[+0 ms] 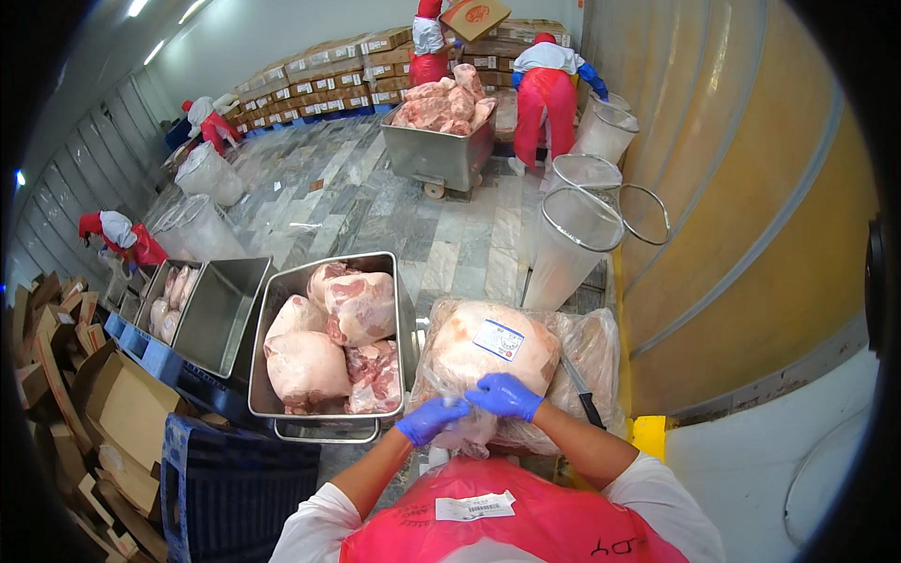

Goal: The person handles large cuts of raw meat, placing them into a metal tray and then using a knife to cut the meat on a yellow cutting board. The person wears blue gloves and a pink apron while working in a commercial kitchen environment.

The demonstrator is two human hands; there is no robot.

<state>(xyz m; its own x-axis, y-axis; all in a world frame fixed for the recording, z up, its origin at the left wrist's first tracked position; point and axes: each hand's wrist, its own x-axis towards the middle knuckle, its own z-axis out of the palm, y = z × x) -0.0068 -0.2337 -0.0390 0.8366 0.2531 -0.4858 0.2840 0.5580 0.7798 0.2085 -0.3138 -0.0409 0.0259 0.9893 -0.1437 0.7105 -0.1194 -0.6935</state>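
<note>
In front of me lies a large pale cut of meat in clear plastic wrap, with a white and blue label on top. My left hand, in a blue glove, is closed on the gathered plastic bag at the near end of the meat. Beside it my right hand, gloved too, is closed on the same plastic, its fingers bent against the bag. A knife with a black handle rests on the wrapped meat just right of my right hand, blade pointing away from me.
A steel bin of big meat cuts stands on my left. Beyond it are another steel bin and flattened cardboard boxes. A blue crate sits at lower left. Ahead are hooped plastic bags, a wheeled meat cart and several co-workers.
</note>
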